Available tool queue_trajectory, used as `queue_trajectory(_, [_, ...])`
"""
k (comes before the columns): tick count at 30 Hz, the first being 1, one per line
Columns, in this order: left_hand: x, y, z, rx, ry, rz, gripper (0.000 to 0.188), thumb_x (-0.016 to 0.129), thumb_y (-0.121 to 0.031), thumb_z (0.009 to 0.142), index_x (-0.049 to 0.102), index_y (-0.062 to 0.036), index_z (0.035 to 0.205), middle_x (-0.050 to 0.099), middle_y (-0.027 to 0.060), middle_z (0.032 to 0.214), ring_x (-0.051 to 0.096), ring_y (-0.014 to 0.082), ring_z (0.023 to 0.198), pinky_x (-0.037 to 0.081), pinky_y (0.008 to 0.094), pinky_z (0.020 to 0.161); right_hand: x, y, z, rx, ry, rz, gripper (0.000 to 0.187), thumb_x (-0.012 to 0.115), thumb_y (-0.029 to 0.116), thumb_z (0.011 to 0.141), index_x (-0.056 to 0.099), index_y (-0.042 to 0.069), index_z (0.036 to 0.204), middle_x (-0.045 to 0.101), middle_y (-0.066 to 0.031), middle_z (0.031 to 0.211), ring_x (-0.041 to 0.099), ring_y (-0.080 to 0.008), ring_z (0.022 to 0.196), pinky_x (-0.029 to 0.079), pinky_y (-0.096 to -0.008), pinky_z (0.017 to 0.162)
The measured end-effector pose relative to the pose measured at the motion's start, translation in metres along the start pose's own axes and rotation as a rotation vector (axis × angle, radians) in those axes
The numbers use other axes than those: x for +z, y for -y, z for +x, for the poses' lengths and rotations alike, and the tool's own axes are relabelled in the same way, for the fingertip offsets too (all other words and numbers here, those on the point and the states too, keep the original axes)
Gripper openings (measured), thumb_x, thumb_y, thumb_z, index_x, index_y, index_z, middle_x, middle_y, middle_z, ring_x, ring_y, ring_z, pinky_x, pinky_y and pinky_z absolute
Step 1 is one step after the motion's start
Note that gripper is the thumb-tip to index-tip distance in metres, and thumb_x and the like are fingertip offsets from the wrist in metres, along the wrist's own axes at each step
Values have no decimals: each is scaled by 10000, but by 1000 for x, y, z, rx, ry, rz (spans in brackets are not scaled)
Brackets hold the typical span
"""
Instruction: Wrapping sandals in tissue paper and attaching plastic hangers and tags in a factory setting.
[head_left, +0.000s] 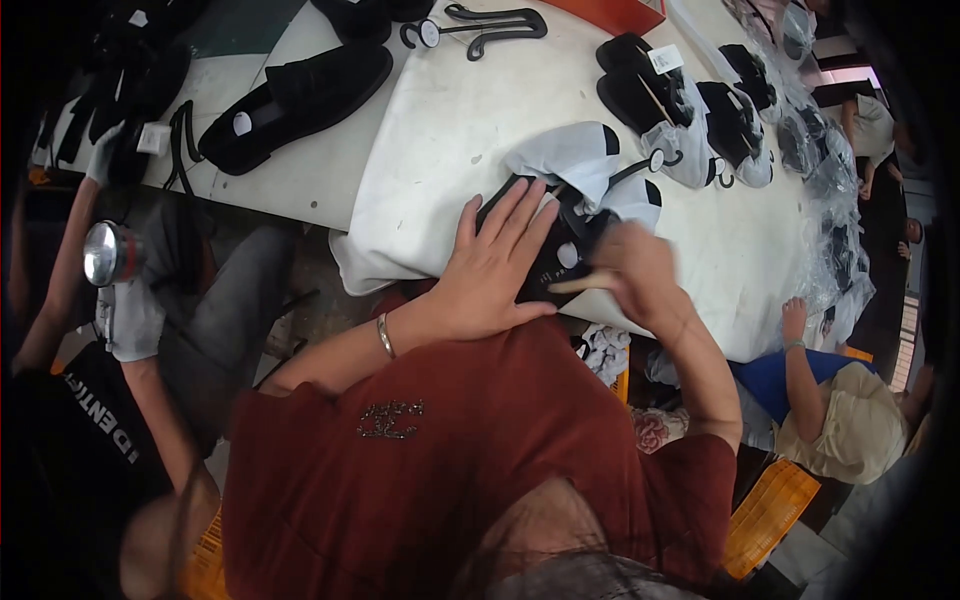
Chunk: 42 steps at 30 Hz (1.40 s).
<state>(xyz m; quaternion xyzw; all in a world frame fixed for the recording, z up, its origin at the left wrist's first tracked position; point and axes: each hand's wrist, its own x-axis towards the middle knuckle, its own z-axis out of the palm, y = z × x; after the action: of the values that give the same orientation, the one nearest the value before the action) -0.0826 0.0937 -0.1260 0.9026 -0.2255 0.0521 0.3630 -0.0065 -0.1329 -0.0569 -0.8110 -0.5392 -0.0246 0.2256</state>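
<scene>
A pair of black shoes (560,268) lies at the table's near edge, heels toward me, with white wrapping (565,150) over the toes. My left hand (500,262) rests flat on the left shoe, its fingers stretched out and slightly apart. My right hand (640,275), smeared by motion, is closed on a pale, thin stick (583,284) at the heel end of the right shoe. A black shoe hanger (640,166) with a round white tag sticks out between the wrapped toes. The inside of the left shoe is mostly hidden by my left hand.
More wrapped black shoes (650,95) stand at the far right, beside clear plastic bags (825,200). A loose black loafer (300,105) and a black hanger (485,28) lie farther left. A co-worker's gloved hand (130,320) holds a shiny lamp-like tool (110,253) at left.
</scene>
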Motion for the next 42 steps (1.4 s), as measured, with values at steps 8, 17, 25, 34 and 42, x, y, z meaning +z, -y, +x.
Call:
queue_trajectory(8, [18,33,-26,-96,-125,-310,1251,894,-181,674,54,53,1571,272,348,1555,354,493,1406,330,489,1144,16,12,49,130,168,45,187,740,79,782,677,67,958,642,-90,934,644,-296,680,501,-380,571])
queue_trajectory(17, [27,43,-20,-144,-221,-363,1193,822,-146,677,48,88,1555,534,324,1256,523,480,1182,434,497,1009,48,31,50,58,386,-315,292,672,130,746,657,22,1016,654,-96,1047,655,-274,645,523,-391,574])
queue_trajectory(25, [26,46,-16,-133,-115,-330,1213,818,-191,722,-7,41,1580,391,296,1497,434,422,1364,351,470,1117,28,10,71,91,503,-55,218,693,113,767,672,59,977,613,-81,843,655,-312,675,527,-410,576])
queue_trajectory(34, [24,63,-15,-24,-172,-298,1038,792,-220,751,195,88,1543,368,300,1519,400,417,1401,349,468,1124,-87,-18,94,112,-227,157,120,665,-11,867,654,44,974,667,-124,925,644,-312,902,507,-419,821])
queue_trajectory(42, [10,58,6,-33,-93,-277,953,823,-207,736,323,12,1518,409,239,1506,442,393,1362,377,451,1116,-122,-269,221,66,-801,-585,209,655,38,897,725,35,1095,719,-71,984,685,-150,945,543,-294,821])
